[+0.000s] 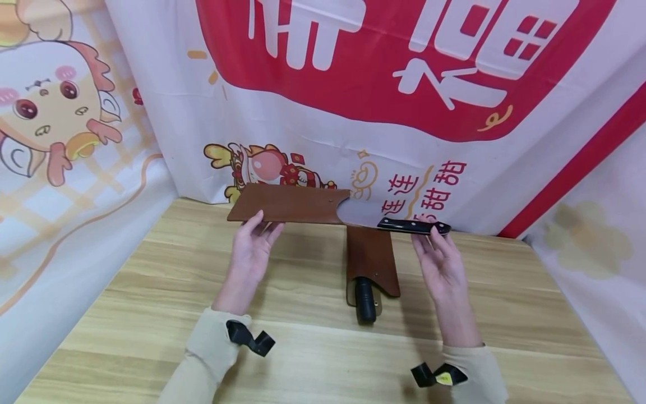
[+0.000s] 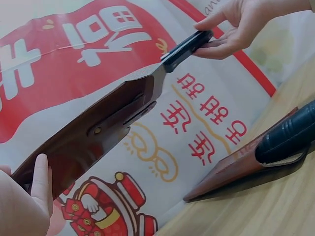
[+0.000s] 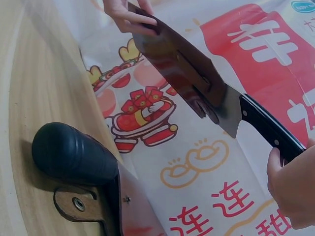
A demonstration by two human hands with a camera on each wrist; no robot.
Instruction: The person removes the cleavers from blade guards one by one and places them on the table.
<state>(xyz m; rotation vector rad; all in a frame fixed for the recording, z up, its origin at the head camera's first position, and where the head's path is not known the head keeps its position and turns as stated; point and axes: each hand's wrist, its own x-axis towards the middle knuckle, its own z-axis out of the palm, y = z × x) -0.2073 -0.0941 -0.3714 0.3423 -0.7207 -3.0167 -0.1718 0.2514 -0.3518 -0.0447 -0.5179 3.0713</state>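
A cleaver with a black riveted handle [image 1: 414, 225] is held up level above the table, most of its blade [image 3: 230, 112] inside a brown leather sheath [image 1: 292, 203]. My left hand [image 1: 250, 247] pinches the sheath's far left end between thumb and fingers. At the other end my right hand [image 1: 441, 264] grips the butt of the handle. A bare strip of steel shows between the sheath's curved mouth and the handle. Below, a second brown sheath [image 1: 370, 255] lies on the table with a black rounded handle [image 1: 365, 300] sticking out toward me.
The wooden table [image 1: 313, 359] runs back to a printed white and red cloth [image 1: 313, 123] hanging behind it. More printed cloth [image 1: 55, 140] hangs at the left. A strap with a metal snap [image 3: 78, 202] lies beside the black rounded handle.
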